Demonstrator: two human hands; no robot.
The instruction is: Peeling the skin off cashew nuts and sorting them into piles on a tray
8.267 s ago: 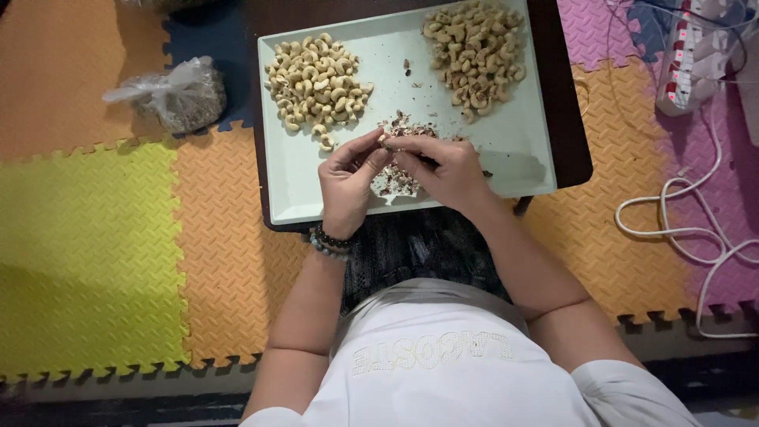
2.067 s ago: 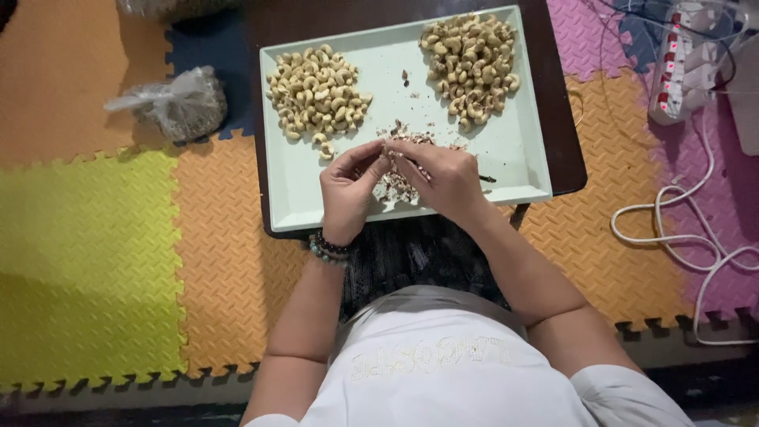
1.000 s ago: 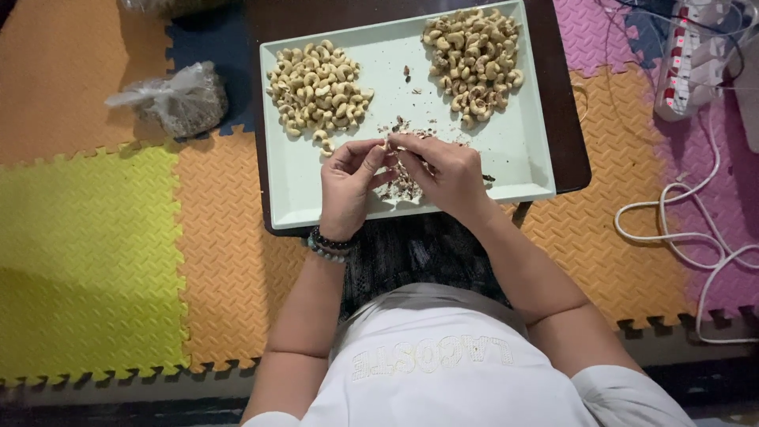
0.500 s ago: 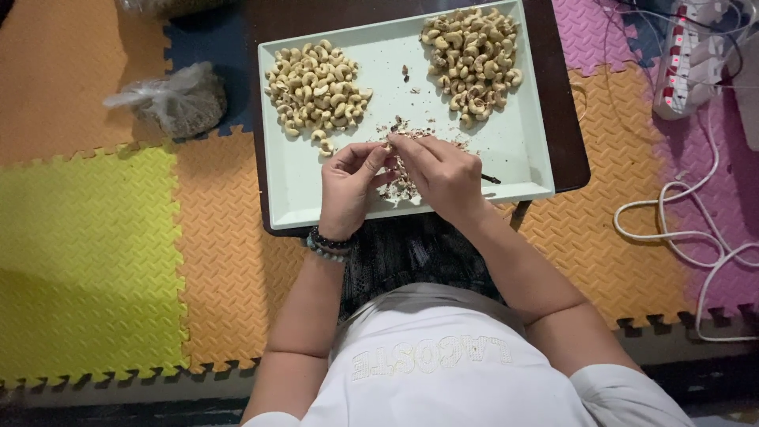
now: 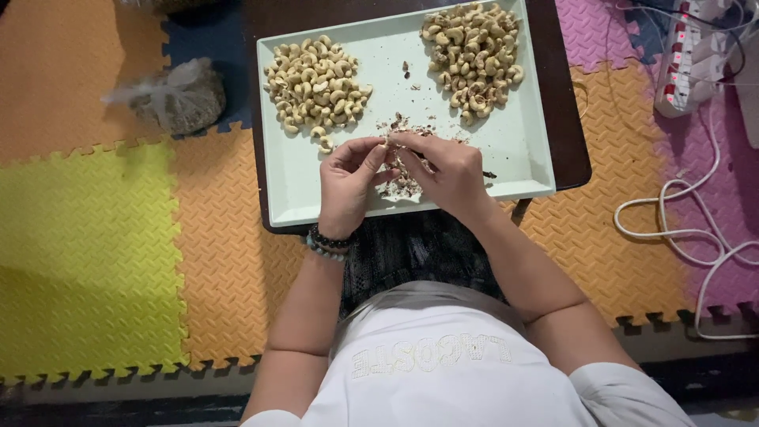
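Observation:
A pale green tray [image 5: 514, 150] lies on a small dark table. It carries a pile of pale cashew nuts [image 5: 315, 81] at the left and a browner pile of cashew nuts [image 5: 473, 54] at the right. Between them lies a heap of brown skin flakes [image 5: 402, 183]. My left hand [image 5: 345, 186] and my right hand [image 5: 447, 174] meet over that heap. Their fingertips pinch one small cashew nut [image 5: 386, 145] between them. A thin dark tool tip [image 5: 489, 175] sticks out past my right hand.
The dark table [image 5: 565, 119] stands on coloured foam floor mats. A tied plastic bag of brownish bits [image 5: 175, 99] lies on the mat at the left. At the right are a white power strip [image 5: 688, 63] and looping white cables [image 5: 688, 229].
Both hands have stayed over the flake heap, working the nut with small finger shifts. The camera view has drifted slightly.

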